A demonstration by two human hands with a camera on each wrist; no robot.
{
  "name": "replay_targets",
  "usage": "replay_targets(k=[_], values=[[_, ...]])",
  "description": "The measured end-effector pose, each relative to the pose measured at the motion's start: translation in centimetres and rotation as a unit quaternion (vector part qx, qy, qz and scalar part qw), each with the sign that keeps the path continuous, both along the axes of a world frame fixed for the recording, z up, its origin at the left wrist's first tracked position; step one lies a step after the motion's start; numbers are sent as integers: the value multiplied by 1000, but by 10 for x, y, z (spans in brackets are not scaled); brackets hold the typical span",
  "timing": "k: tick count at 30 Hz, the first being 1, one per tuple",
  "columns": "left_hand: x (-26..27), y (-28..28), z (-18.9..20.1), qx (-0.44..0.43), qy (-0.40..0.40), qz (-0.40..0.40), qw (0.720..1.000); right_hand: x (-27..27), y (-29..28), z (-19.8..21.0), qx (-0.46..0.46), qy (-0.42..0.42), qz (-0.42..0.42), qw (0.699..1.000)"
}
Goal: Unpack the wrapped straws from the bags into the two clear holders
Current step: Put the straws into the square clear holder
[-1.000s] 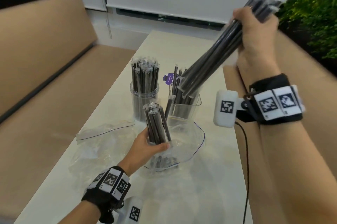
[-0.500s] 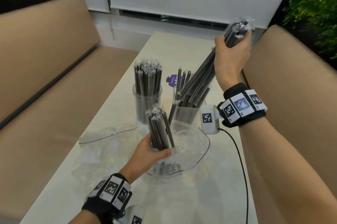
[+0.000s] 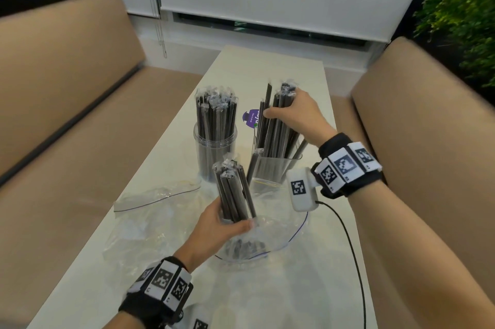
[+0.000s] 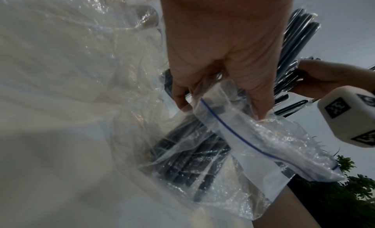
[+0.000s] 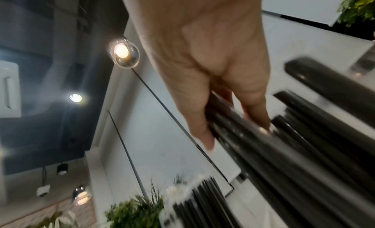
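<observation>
So the right hand (image 3: 297, 117) is wrapped around a fat bundle of wrapped black straws (image 3: 278, 130) whose lower ends sit down inside the right-hand clear holder (image 3: 276, 170); thumb on the near-left side, fingers curled over the top end, and in the right wrist view the fingers (image 5: 255, 93) are clamped right on the dark sticks. The left hand (image 3: 214, 224) is closed around a smaller bundle of straws (image 3: 235, 192), held upright just in front of that holder, with the bottom ends still down in an open zip bag (image 3: 267, 243). From the left wrist view you can see the bag's blue zip line (image 4: 233, 132) draped across the fingertips and more straw ends lying inside the plastic. Left of the right-hand holder, nearly touching it, stands the round holder (image 3: 214, 157), packed full of straws. An empty crumpled bag (image 3: 150, 202) lies further left on the desk (image 3: 267, 299), and a purple sticker (image 3: 250, 118) sits just behind, between the two holders. A black cable (image 3: 356, 261) trails from the right wrist camera across the desk.
</observation>
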State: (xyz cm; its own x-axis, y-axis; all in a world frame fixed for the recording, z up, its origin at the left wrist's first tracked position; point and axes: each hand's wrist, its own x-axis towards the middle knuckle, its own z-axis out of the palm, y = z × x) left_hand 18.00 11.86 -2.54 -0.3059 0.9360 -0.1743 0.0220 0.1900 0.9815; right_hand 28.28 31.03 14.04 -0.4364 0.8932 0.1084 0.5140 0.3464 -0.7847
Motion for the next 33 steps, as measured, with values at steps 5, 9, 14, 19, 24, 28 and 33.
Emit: replay_targets(k=[5,9,14,19,24,28,33], values=[[0,2,0,0,4,3,1000,24,4,28,60,-93,10,994],[0,3,0,-1,-5,3,1000,39,-8,9,93,-98,73,988],[0,3,1,-2,-8,1,1000,12,-5,-27,194,-154,50,967],[-1,2,2,-3,-19,11,1000,-12,18,-30,231,-87,13,969],[-1,2,-1,-5,-16,12,1000,3,41,-52,218,50,-47,974],[1,3,-1,-4,-13,5,1000,9,42,-63,196,-54,57,977],[-1,3,1,-3,-7,0,1000,21,5,-30,280,-39,8,959]])
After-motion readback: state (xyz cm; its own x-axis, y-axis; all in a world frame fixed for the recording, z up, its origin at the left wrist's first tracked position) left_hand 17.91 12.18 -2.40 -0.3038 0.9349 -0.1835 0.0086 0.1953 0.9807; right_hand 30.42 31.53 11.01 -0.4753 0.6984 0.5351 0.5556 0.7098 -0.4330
